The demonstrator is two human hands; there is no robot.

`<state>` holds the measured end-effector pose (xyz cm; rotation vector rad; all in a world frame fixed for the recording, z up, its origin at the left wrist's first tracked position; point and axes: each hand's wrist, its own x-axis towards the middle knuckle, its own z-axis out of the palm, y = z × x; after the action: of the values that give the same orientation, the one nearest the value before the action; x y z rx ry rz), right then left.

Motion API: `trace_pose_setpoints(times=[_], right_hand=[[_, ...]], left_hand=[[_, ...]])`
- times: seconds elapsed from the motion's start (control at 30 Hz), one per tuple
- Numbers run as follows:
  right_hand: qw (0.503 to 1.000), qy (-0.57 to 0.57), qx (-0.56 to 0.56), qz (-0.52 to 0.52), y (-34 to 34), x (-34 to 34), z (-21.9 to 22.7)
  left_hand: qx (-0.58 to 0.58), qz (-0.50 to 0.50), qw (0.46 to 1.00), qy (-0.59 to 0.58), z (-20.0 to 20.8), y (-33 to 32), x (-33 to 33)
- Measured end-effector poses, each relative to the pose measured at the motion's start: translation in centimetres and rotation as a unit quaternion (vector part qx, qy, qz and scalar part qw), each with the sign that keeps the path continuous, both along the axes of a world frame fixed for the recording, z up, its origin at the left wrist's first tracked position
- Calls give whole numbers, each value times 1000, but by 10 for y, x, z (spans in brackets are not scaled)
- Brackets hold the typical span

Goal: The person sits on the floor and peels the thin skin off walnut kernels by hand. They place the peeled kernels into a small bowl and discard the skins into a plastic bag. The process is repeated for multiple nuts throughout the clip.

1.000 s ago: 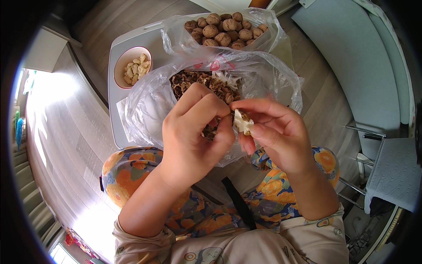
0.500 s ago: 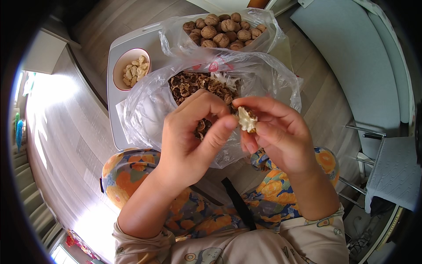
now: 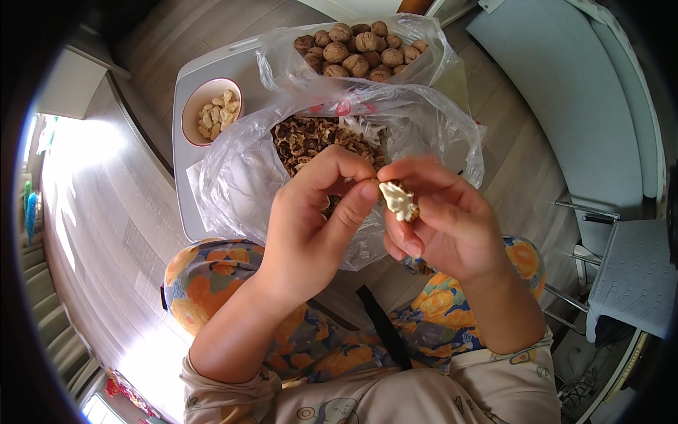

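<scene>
A walnut kernel (image 3: 399, 201), pale and partly peeled with brown skin on its edges, sits between the thumb and fingers of my right hand (image 3: 462, 230). My left hand (image 3: 307, 230) meets it from the left, thumb and index finger pinched together at the kernel's upper edge. Whatever lies in that pinch is too small to make out. Below both hands spreads a clear plastic bag (image 3: 240, 191) holding a heap of brown walnut shells (image 3: 314, 141), partly hidden by my left hand.
At the far left of the grey tray table (image 3: 182, 180) stands a bowl (image 3: 189, 106) with pale peeled kernels (image 3: 219, 113). A second plastic bag (image 3: 272, 60) at the back holds many whole walnuts (image 3: 353, 56). To the right is a grey-blue chair (image 3: 628, 275).
The kernel has turned slightly and sits a little lower in my right hand. My left hand has shifted slightly right, its thumb and index finger now closed together.
</scene>
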<state>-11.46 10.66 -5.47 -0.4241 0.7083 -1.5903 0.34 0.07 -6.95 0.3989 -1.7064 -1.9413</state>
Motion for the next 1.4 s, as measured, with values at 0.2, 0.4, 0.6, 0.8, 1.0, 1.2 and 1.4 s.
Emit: trace_pose_setpoints(times=[0.2,0.4,0.6,0.8,1.0,1.2,1.4], right_hand=[[999,-33,-1,38,1,-4,-3],[997,-71,22,11,1,-3,-2],[998,-56,36,-6,2,-2,-3],[992,-124,-15,19,2,-6,-8],[982,182,29,-50,1,-2,2],[994,88,49,-47,4,-5,2],[999,23,32,-27,5,-9,0]], left_hand=[[-92,91,990,-63,-2,-2,1],[-15,38,999,17,1,0,0],[-46,-17,999,-2,1,-4,1],[-88,3,996,20,-2,-6,0],[-149,21,988,17,1,-6,0],[-185,23,982,37,0,-8,-2],[-171,41,984,0,-6,-11,3]])
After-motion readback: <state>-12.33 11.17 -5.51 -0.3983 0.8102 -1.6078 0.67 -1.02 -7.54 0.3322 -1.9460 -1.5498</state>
